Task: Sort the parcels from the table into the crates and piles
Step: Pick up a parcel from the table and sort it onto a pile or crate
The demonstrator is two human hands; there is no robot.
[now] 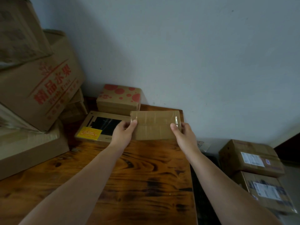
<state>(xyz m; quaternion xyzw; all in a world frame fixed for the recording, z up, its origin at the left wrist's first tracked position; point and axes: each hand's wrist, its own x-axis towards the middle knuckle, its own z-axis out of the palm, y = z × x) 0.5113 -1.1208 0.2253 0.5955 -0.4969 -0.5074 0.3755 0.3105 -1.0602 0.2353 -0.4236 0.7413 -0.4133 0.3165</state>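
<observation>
Light: dim; I read a bluish cast on wall point(203, 46).
Glare: tape sheen on parcel point(155, 125).
Edges: left cartons point(24, 38) blurred, bowed.

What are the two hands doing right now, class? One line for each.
Left hand: grips the left end of the flat taped parcel, thumb on top.
Right hand: grips the parcel's right end the same way.

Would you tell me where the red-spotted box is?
Head view, left of centre: the red-spotted box sits against the wall, behind the flat box.
</observation>
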